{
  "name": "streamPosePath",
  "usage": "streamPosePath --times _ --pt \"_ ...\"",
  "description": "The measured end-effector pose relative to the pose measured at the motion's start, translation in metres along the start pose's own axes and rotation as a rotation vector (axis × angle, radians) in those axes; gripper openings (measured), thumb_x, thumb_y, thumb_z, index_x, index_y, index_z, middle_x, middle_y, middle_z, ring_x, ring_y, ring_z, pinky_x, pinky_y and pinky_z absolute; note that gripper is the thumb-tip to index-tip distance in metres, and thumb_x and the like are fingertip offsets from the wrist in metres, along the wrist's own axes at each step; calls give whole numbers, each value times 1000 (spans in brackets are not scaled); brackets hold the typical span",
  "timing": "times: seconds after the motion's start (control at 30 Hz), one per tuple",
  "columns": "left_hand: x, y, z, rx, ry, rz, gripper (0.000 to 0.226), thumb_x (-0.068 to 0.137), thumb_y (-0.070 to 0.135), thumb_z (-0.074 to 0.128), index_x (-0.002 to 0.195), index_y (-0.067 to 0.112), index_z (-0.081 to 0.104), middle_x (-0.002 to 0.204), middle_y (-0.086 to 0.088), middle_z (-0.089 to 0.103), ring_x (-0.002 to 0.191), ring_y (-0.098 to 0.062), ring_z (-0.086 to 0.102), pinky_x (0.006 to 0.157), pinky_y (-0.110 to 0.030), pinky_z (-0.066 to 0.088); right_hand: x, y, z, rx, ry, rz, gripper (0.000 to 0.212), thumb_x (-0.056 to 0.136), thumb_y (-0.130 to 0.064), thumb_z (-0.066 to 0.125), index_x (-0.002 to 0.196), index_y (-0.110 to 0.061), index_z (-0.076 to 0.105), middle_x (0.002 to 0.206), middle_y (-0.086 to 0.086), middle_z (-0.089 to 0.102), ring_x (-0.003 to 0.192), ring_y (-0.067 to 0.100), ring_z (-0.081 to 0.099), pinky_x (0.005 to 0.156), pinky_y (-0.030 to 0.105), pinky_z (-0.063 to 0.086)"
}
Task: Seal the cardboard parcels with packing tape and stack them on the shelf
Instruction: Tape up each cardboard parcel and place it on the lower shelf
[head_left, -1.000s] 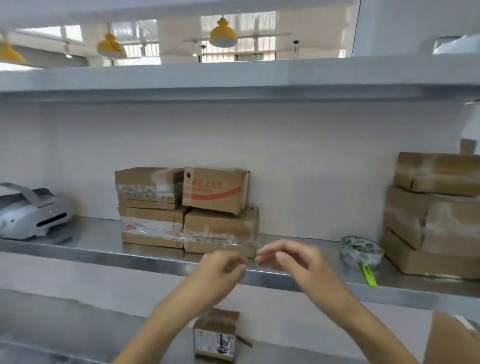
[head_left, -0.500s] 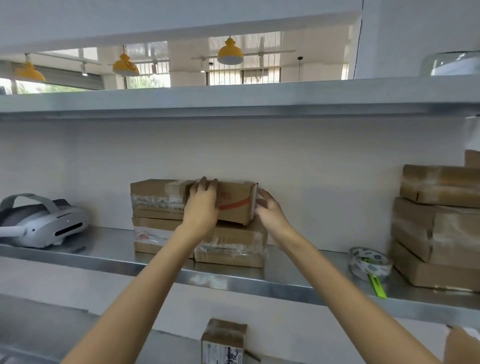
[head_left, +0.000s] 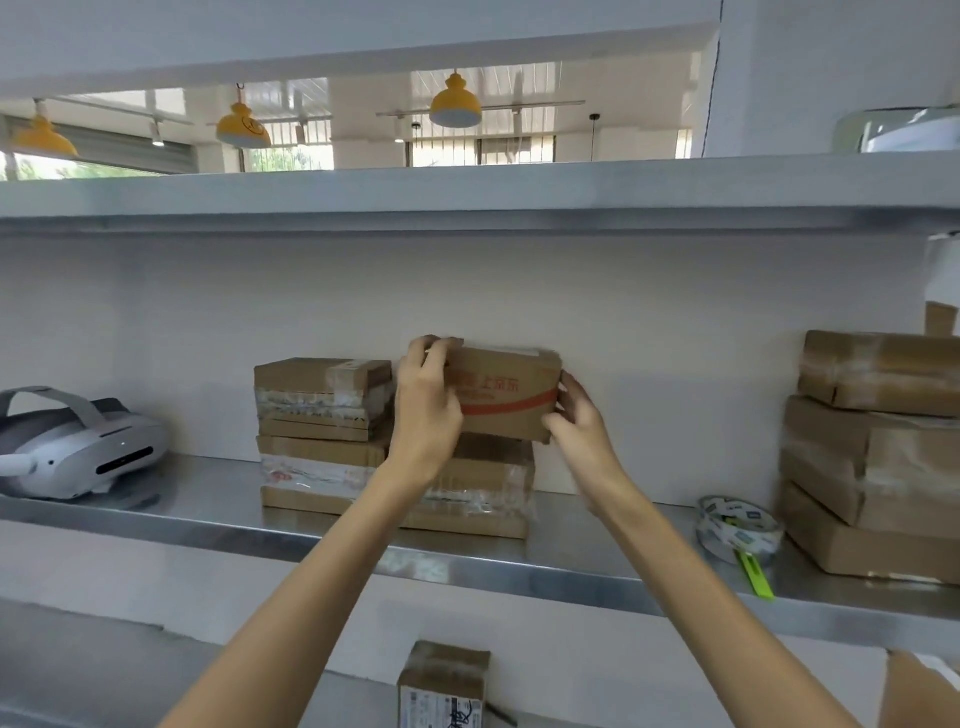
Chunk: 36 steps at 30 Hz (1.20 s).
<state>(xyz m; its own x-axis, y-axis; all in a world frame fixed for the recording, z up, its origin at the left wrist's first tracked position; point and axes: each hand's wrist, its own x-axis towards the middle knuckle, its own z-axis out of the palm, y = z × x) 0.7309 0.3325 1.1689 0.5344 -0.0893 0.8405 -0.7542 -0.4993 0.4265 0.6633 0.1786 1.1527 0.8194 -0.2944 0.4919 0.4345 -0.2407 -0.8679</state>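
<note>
Left hand (head_left: 426, 410) and right hand (head_left: 576, 431) grip one red-striped parcel (head_left: 511, 395) beside stacked parcels (head_left: 322, 395).

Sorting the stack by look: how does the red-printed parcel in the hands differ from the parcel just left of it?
The red-printed parcel carries a red stripe and characters; the left parcel is plain brown with clear tape bands. The left hand and right hand grip the red-printed parcel; neither grips the left parcel. The red-printed parcel's top sits higher than the left parcel's. Both are cardboard, topping piles on the shelf.
</note>
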Motion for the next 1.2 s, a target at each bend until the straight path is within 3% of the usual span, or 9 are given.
streamPosePath --times 0.13,0.3,0.4,0.5,0.6,0.77,0.87,1.07,1.2 --pt "-6 41 13 -250 20 -98 52 83 0 70 131 14 56 120 -1 49 96 -7 54 95 -16 46 -24 -1 -58 21 169 -1 34 98 -20 51 130 -30 46 124 0 61 114 12 58 95 35 52" --pt "-49 77 49 -453 -143 -153 53 78 2 76 126 19 63 110 4 56 81 -6 59 81 -14 53 -73 13 -113 -71 342 37 60 80 -56 57 135 -36 42 124 -3 60 113 13 59 93 39 53" --pt "-84 86 68 -480 -163 -152 55 75 2 78 124 21 65 111 9 56 83 -6 61 78 -8 50 -90 30 -131 -152 406 64 58 85 -48 59 138 -35 41 128 -4 57 114 13 58 92 41 54" --pt "-107 83 78 -512 -177 -191 55 75 1 78 124 21 63 108 9 58 83 1 60 74 -3 47 -100 43 -138 -188 399 65 50 94 -25 57 141 -27 41 128 -5 54 111 6 56 81 18 54" --pt "-117 74 80 -507 -188 -221 50 74 0 78 119 17 67 106 14 59 83 7 60 71 -1 45 -104 56 -140 -224 379 57 49 93 -23 59 139 -29 44 130 -6 55 117 8 54 83 17 53" --pt "-120 59 77 -491 -131 -162 45 72 4 80 113 17 71 106 15 67 90 3 64 77 -11 52 -107 60 -135 -229 349 33 51 92 -11 61 137 -32 46 130 -6 56 120 7 53 94 25 51" --pt "-121 49 71 -463 -43 -60 45 70 4 81 112 17 71 112 15 67 104 4 62 89 -21 53 -110 57 -126 -187 338 -7 56 89 -5 63 136 -31 46 130 -11 55 116 -4 52 92 15 49" --pt "-142 27 74 -431 131 183 34 69 -7 77 103 -2 72 117 -12 68 112 -13 64 95 -24 52 -116 59 -117 -27 345 -61 42 78 -30 75 113 -38 54 112 -15 63 112 7 58 91 24 50" --pt "-154 17 80 -432 131 218 32 74 5 74 105 11 70 120 -10 67 113 -18 64 83 -35 58 -119 66 -116 -11 395 -95 36 80 -14 70 108 -30 54 105 -13 65 107 10 59 84 15 49"
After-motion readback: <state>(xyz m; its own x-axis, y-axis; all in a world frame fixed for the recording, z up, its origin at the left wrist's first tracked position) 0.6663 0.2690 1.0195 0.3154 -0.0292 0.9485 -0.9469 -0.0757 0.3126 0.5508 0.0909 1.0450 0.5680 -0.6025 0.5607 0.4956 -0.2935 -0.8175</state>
